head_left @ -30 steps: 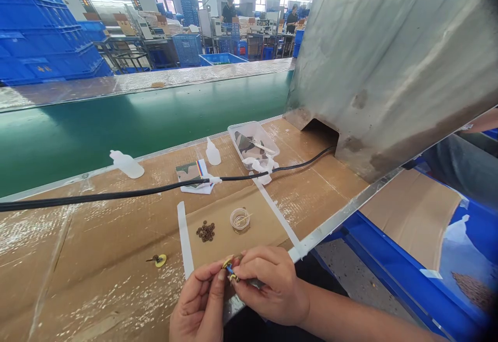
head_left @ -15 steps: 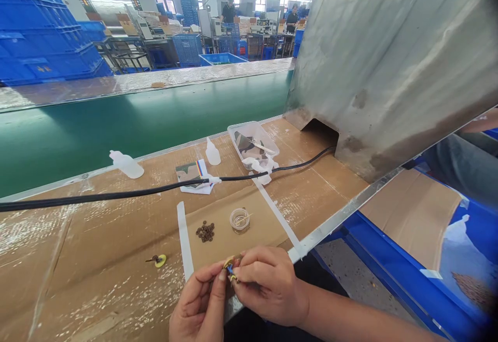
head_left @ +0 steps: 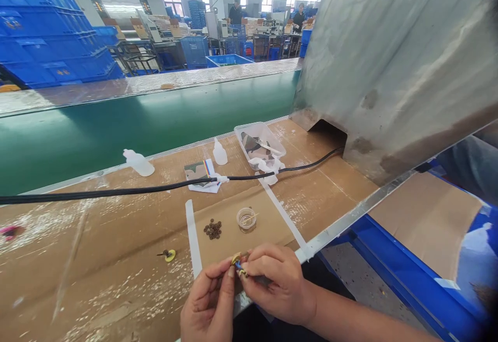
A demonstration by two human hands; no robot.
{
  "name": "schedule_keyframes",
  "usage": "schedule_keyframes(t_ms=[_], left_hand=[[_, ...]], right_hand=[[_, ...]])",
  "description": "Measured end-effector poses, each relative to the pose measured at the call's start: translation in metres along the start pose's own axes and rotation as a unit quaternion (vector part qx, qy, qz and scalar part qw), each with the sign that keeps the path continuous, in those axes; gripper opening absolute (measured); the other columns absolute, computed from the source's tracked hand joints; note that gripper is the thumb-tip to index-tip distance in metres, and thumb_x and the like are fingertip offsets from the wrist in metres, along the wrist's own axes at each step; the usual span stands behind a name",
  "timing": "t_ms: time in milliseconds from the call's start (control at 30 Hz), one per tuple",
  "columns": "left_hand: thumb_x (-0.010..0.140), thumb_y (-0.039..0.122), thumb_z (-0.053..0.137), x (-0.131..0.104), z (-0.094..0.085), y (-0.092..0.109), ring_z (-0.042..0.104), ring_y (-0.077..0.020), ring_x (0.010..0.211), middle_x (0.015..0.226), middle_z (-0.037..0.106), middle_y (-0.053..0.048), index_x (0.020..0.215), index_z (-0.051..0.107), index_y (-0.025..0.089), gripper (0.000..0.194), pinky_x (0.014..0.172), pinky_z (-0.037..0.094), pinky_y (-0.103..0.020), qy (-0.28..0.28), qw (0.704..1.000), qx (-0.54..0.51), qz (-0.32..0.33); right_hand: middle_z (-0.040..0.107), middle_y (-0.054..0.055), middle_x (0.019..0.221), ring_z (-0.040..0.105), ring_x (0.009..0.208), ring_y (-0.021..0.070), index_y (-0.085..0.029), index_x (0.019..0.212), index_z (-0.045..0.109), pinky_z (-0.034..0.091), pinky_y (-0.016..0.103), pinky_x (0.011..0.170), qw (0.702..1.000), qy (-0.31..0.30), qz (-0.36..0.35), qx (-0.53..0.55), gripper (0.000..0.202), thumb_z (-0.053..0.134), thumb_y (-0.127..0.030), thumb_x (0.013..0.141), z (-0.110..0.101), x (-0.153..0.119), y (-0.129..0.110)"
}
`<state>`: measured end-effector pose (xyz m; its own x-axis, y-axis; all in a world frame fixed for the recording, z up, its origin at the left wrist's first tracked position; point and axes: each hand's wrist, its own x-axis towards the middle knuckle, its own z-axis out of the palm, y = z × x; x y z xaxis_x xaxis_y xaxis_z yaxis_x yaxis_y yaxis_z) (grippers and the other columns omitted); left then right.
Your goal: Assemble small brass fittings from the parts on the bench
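At the bench's near edge, my left hand (head_left: 212, 298) and my right hand (head_left: 274, 282) meet, both closed in a pinch on one small yellow and blue piece (head_left: 237, 262). Fingertips cover much of it, so its kind is unclear. Just beyond them, a pile of small brown discs (head_left: 212, 229) lies on a taped sheet of cardboard (head_left: 229, 251). To the right of the pile stands a small clear cup (head_left: 246, 218) with a thin stick in it. Left of the tape, another small piece with a yellow round base (head_left: 169, 255) lies on the bench.
A black cable (head_left: 97, 194) crosses the bench and enters an opening in a metal hood (head_left: 389, 72). Behind it are white squeeze bottles (head_left: 220, 153), a camouflage-patterned card (head_left: 196, 174) and a plastic tub (head_left: 243, 145). A green conveyor belt (head_left: 155, 111) runs behind; blue crates (head_left: 46, 41) are stacked left.
The whole view has shifted, so the bench and hands appear farther right. A pink object now shows at the left edge. Both hands keep their pinch on the yellow and blue piece.
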<state>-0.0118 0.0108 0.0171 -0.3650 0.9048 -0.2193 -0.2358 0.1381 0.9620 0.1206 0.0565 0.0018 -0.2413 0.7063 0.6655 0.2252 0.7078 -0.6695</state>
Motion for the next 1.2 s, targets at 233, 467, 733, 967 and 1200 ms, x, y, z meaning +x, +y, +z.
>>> schedule_keyframes(t_ms=[233, 467, 733, 967, 1200], left_hand=[[0.074, 0.031, 0.075, -0.0043, 0.0064, 0.0048, 0.071, -0.022, 0.083, 0.088, 0.077, -0.008, 0.084, 0.071, 0.018, 0.017, 0.076, 0.056, -0.03, -0.007, 1.0, -0.012, 0.0], [0.076, 0.028, 0.073, -0.0023, 0.006, 0.0045, 0.071, -0.0189, 0.078, 0.083, 0.077, -0.008, 0.083, 0.07, 0.016, 0.015, 0.072, 0.056, -0.028, -0.016, 0.999, -0.022, -0.022], [0.075, 0.029, 0.073, -0.0009, 0.0083, 0.0048, 0.071, -0.0199, 0.074, 0.08, 0.076, -0.007, 0.082, 0.069, 0.015, 0.016, 0.07, 0.058, -0.031, -0.026, 0.998, -0.051, -0.032], [0.075, 0.027, 0.073, -0.0026, 0.0087, 0.0056, 0.07, -0.017, 0.072, 0.078, 0.076, -0.006, 0.08, 0.069, 0.016, 0.013, 0.069, 0.056, -0.026, -0.025, 0.997, -0.064, -0.031], [0.076, 0.027, 0.072, -0.0032, 0.0092, 0.0065, 0.07, -0.0177, 0.072, 0.078, 0.075, -0.006, 0.082, 0.068, 0.015, 0.014, 0.07, 0.056, -0.028, -0.027, 0.997, -0.066, -0.021]], right_hand=[[0.065, 0.002, 0.076, 0.064, 0.067, 0.0129, -0.02, 0.084, 0.062, 0.053, 0.023, 0.064, 0.999, -0.02, 0.024, 0.031, 0.015, 0.062, -0.006, 0.081, -0.0024, 0.001, -0.0034], [0.064, 0.001, 0.073, 0.063, 0.065, 0.0143, -0.021, 0.083, 0.061, 0.054, 0.024, 0.061, 0.998, -0.021, 0.058, 0.03, 0.014, 0.062, -0.008, 0.082, -0.0023, 0.0037, -0.0052], [0.063, 0.001, 0.073, 0.061, 0.065, 0.015, -0.021, 0.082, 0.058, 0.052, 0.027, 0.061, 0.997, -0.032, 0.06, 0.034, 0.014, 0.062, -0.008, 0.082, -0.002, 0.0021, -0.0016], [0.063, 0.001, 0.075, 0.061, 0.066, 0.0151, -0.021, 0.085, 0.059, 0.05, 0.026, 0.06, 0.996, -0.036, 0.067, 0.051, 0.014, 0.063, -0.007, 0.083, -0.0016, -0.0001, -0.0016], [0.062, 0.0, 0.073, 0.058, 0.064, 0.0138, -0.021, 0.086, 0.061, 0.047, 0.025, 0.058, 0.995, -0.048, 0.072, 0.039, 0.012, 0.062, -0.009, 0.084, -0.0025, 0.0002, -0.0034]])
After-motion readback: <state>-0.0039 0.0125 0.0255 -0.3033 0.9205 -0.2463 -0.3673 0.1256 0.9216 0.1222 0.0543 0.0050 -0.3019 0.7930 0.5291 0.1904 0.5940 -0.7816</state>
